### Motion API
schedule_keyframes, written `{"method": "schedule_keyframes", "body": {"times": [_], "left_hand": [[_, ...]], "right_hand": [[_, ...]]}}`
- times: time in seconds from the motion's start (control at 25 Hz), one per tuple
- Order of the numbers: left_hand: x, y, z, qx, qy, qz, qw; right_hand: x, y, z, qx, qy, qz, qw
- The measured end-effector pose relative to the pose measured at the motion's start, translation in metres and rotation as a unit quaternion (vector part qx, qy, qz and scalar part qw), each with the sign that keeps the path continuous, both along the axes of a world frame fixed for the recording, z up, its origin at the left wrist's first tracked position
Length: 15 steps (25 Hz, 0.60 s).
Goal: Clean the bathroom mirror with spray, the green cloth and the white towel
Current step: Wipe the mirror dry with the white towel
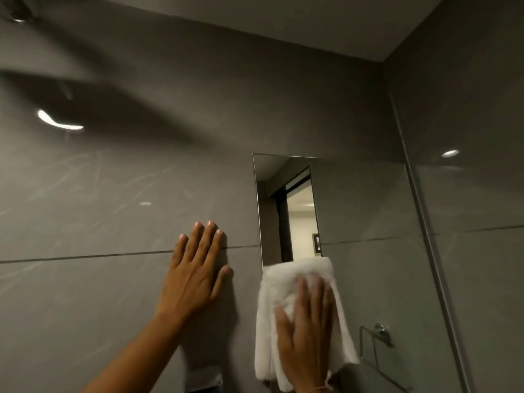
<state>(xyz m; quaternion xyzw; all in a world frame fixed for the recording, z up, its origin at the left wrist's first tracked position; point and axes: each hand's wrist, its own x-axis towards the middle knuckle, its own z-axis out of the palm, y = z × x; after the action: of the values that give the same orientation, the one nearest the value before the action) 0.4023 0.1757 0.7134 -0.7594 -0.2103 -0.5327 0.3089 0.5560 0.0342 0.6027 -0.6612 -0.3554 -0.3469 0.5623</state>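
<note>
White towel (286,293) folded thick, pressed flat against the mirror (363,211) at its left edge, about midway down the visible glass. Right hand (304,333) on top of it, fingers spread and palm bearing down, nothing pinched; lower folds hanging loose below the palm. Left hand (195,276) splayed flat on the wall tile (99,208) just beside the mirror's left edge, bracing, holding nothing. Green cloth and spray out of view.

Towel likely light, soft and limp: no stiffness of its own, so apt to bunch or unfold under a sliding palm. Best held by a wide flat press over the folded middle, with the loose tail gathered in or left trailing away from the glass. Dry terry probably drags a little on damp glass, so steady pressure rather than force. Mirror rigid and fragile at the exposed edge; worth keeping the press even there. Upper left corner of the glass still uncovered above the towel.
</note>
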Motion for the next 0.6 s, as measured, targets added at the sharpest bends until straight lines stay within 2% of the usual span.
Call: {"method": "schedule_keyframes", "body": {"times": [0.04, 0.12, 0.16, 0.28, 0.4, 0.48, 0.56, 0.6], "left_hand": [[0.004, 0.009, -0.003, 0.051, 0.017, 0.022, 0.998], [0.008, 0.017, -0.009, 0.058, 0.009, 0.043, 0.997], [0.009, 0.015, -0.007, 0.056, 0.005, 0.035, 0.998], [0.015, 0.014, -0.009, 0.060, 0.001, 0.036, 0.998], [0.014, 0.013, -0.008, 0.069, -0.010, 0.033, 0.997], [0.014, 0.012, -0.008, 0.073, -0.026, 0.028, 0.997], [0.017, 0.015, -0.008, 0.083, -0.025, 0.024, 0.996], [0.018, 0.018, -0.009, 0.092, -0.027, 0.032, 0.995]], "right_hand": [[0.008, 0.014, -0.001, -0.017, -0.026, -0.056, 0.998], [0.011, 0.030, 0.016, -0.043, -0.060, -0.131, 0.989], [0.004, 0.030, 0.037, -0.042, -0.072, -0.129, 0.988], [0.003, 0.035, 0.104, -0.021, -0.188, -0.107, 0.976], [0.027, 0.025, 0.160, -0.051, -0.316, -0.101, 0.942], [0.071, 0.004, 0.183, -0.064, -0.381, -0.123, 0.914], [0.142, -0.025, 0.206, -0.029, -0.354, -0.164, 0.920], [0.181, -0.045, 0.217, 0.008, -0.291, -0.177, 0.940]]}}
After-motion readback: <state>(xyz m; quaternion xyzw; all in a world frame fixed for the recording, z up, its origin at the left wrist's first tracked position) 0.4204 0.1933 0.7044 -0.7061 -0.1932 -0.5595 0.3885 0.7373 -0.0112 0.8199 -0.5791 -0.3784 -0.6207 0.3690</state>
